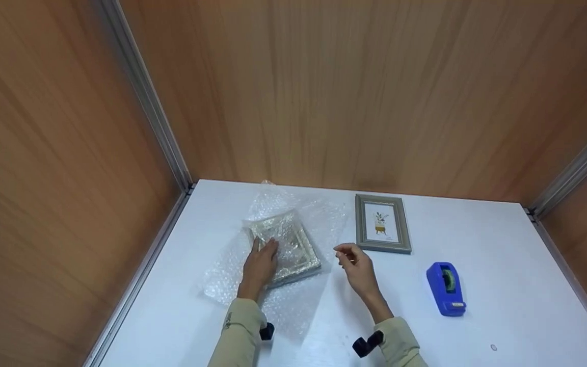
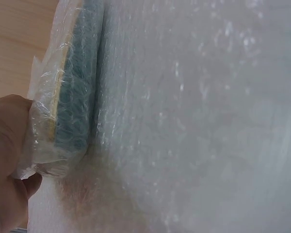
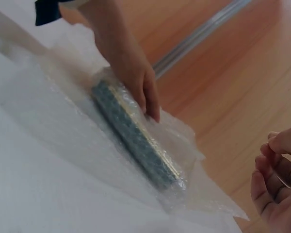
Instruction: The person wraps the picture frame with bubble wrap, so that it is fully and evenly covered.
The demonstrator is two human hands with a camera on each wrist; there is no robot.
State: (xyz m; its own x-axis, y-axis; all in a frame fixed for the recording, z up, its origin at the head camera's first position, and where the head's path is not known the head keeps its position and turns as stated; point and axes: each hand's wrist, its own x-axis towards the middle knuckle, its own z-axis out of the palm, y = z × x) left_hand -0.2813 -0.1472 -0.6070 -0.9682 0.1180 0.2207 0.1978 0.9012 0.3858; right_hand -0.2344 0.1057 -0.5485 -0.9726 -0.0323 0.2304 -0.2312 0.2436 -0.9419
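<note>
A picture frame wrapped in bubble wrap [image 1: 301, 252] lies at a slant on the white table. My left hand [image 1: 260, 267] rests on its upper face, fingers stretched over the wrap. In the left wrist view the frame's blue-grey side [image 2: 76, 97] shows through the bubbles. Under and around it spreads a loose bubble wrap sheet [image 1: 293, 318]. My right hand [image 1: 357, 270] is raised just right of the wrapped frame, apart from it. Its thumb and forefinger tips come together in the right wrist view; whether something thin is between them cannot be made out.
A grey picture frame [image 1: 403, 224] with a potted plant print lies at the back, right of the wrap. Nearer the right side stands a blue tape dispenser [image 1: 438, 293]. A small ring-like bit [image 1: 494, 347] lies near the front. Wooden panels [image 1: 324, 92] enclose the table.
</note>
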